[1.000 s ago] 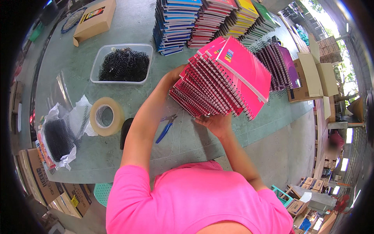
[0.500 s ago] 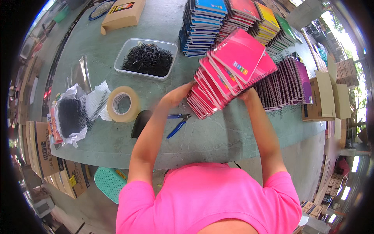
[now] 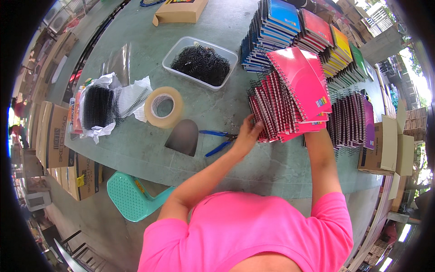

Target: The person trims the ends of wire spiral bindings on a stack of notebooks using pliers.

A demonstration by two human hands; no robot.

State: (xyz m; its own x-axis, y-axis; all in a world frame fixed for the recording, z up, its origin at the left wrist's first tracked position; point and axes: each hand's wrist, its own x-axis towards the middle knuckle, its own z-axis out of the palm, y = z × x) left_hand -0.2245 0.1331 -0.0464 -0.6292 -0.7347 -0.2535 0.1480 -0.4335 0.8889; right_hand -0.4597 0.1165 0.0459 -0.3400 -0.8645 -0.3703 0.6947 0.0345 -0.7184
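Observation:
Pink spiral notebooks (image 3: 297,86) are gathered in a tall, leaning stack, their black coil bindings facing left and the top ones fanned askew. My left hand (image 3: 248,132) is closed at the stack's lower left corner, thumb and fingers against the notebooks. From below, my right hand (image 3: 316,136) reaches the stack's right end; its fingers are hidden behind the covers. Blue-handled cutting pliers (image 3: 222,145) lie open on the table beside my left hand. Just right of the stack stand purple spiral notebooks (image 3: 349,120), and behind it are blue notebooks (image 3: 269,38).
Red (image 3: 315,29), yellow (image 3: 340,45) and green notebooks (image 3: 355,65) stand at the back right. A clear tub (image 3: 168,56) holds black coils. A tape roll (image 3: 149,109), a dark rounded plate (image 3: 183,138) and wrapped coils (image 3: 97,106) lie left. An open carton (image 3: 378,149) stands right.
The pink stack has been turned, so its bindings now face left, and it sits lower and farther right. My left hand has slid to its lower corner. The view has shifted.

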